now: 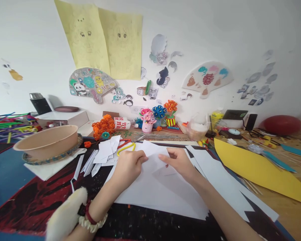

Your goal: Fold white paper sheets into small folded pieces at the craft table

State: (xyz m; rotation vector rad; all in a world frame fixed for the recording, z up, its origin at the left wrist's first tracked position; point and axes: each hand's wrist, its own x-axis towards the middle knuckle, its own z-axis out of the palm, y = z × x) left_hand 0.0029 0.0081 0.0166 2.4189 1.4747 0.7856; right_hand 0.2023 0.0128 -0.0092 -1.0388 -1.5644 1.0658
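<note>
A small, thin white paper piece (153, 154) is between your hands, above the large white paper sheets (165, 197). Your left hand (130, 164) pinches its left edge; your right hand (180, 162) has its thumb against it, whether clamped you can't tell. Under the sheets lies a black-and-red patterned mat (132, 221).

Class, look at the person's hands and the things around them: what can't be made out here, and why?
All in the head view:
Left hand: some fingertips, hidden behind its own back.
Right forearm: elbow end, cut off by the bottom edge.
Basin: floor, hidden by its near wall.
Yellow sheet: right end, cut off by the right edge.
Yellow bottle: label wording, too small and blurred.
</note>
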